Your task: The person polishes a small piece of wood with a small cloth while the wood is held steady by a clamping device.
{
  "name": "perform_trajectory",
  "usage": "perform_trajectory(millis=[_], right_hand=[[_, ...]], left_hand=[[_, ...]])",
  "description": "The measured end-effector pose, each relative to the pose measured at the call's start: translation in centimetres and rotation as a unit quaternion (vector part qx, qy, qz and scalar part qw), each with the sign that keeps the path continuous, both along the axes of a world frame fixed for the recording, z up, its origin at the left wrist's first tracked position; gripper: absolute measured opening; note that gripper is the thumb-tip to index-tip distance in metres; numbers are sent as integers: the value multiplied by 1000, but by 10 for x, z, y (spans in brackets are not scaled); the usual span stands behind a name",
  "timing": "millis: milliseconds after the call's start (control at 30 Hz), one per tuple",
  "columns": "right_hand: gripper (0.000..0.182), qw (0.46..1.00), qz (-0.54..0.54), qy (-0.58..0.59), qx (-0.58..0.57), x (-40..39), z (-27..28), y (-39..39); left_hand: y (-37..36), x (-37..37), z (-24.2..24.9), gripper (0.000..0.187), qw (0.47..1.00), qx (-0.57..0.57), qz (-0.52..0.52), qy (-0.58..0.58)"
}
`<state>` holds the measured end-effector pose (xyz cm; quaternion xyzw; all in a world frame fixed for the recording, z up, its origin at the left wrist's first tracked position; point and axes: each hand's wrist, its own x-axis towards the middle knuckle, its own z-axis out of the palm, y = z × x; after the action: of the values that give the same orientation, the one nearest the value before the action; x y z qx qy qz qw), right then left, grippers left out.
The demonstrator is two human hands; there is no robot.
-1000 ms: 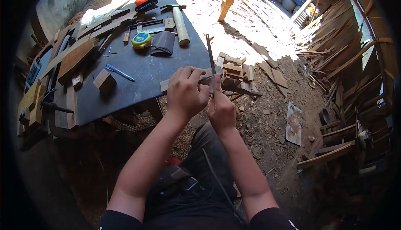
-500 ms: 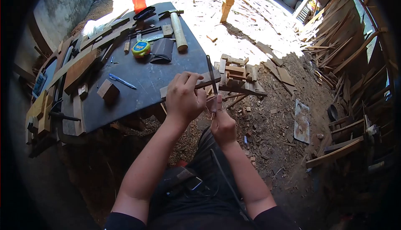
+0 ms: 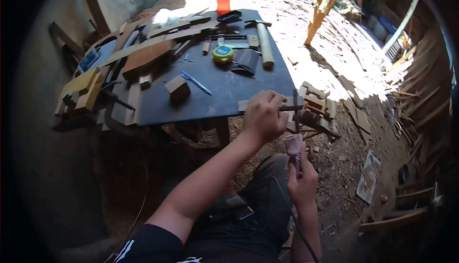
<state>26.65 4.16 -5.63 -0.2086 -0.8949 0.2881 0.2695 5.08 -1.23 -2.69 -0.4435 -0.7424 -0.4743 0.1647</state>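
My left hand (image 3: 264, 119) grips a short wooden strip (image 3: 247, 106) and holds it down at the right front corner of the table, so that its end juts past the edge. In my right hand (image 3: 303, 182) is a file, its handle wrapped in pinkish cloth (image 3: 293, 149). The thin dark blade of the file (image 3: 296, 112) points up and away from me. It crosses the strip's right end and appears to touch it there. My left fingertips are hidden behind the strip.
On the dark table (image 3: 215, 105) lie a pen (image 3: 196, 82), a wood block (image 3: 177, 89), a tape measure (image 3: 223, 54), a hammer (image 3: 264, 45) and several boards (image 3: 147, 60). A clamp (image 3: 117, 101) sits at the left edge. Wooden pieces (image 3: 315, 104) stand beyond the right corner.
My view has swung left, so everything sits further right. The file has drawn back towards me along the strip's end, and more of its cloth-wrapped handle shows. My left hand keeps its hold.
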Motion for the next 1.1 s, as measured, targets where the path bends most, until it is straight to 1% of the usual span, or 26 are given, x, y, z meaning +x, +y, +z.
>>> perform_trajectory(millis=[33,67,100,133,200,300,400,433,467,533,567,667,733,767,867,900,1000,1033,1067,1100], right_hand=[[69,991,2,5,-133,10,6,-9],[68,981,16,-18,-190,23,2,-5],[68,969,-23,-29,-243,26,15,-16],[63,967,-41,-34,-248,33,8,-12],[52,984,-53,-123,-117,34,25,-17],[53,990,-43,-129,41,18,45,-27],[62,996,-4,-68,63,-5,29,7],[56,992,-31,-101,69,-18,50,0],[56,992,-24,-94,78,-30,56,2],[56,992,-11,-79,98,-53,52,19],[56,992,-5,-90,90,-57,50,25],[56,997,50,-38,52,-40,50,20],[55,990,16,-128,56,-3,33,28],[56,974,12,-186,126,13,31,29],[58,989,32,-124,70,27,50,-6],[60,991,52,-62,111,25,48,-7],[55,973,-22,-159,165,5,67,-15],[52,990,-10,-81,116,-7,42,12],[51,987,-6,-102,127,-20,46,12],[50,982,-14,-131,137,-39,63,13]], left_hand=[[-1,1,1,22,1000,24,2,-6],[1,-1,-3,20,999,52,-3,-6],[1,0,-4,20,999,48,0,3],[3,1,-9,23,999,45,3,-5],[4,2,-12,25,1000,29,11,3],[2,3,-9,25,1000,9,3,-14],[4,3,-13,26,1000,25,7,0],[3,1,-11,26,1000,22,5,-1],[2,1,-11,26,1000,16,1,-4],[3,1,-14,26,1000,14,-7,-7],[4,0,-16,26,1000,19,-9,-8],[4,0,-14,27,1000,5,-11,-13],[4,1,-15,27,1000,2,-6,-14],[3,2,-14,28,1000,9,0,-17],[1,2,-12,29,1000,-1,-7,-16],[-2,2,-9,30,999,-23,-17,-30],[-1,2,-10,29,1000,-12,-15,-24],[1,1,-14,28,1000,20,-5,2],[0,0,-15,26,999,35,0,8],[0,0,-13,25,999,52,-7,8]])
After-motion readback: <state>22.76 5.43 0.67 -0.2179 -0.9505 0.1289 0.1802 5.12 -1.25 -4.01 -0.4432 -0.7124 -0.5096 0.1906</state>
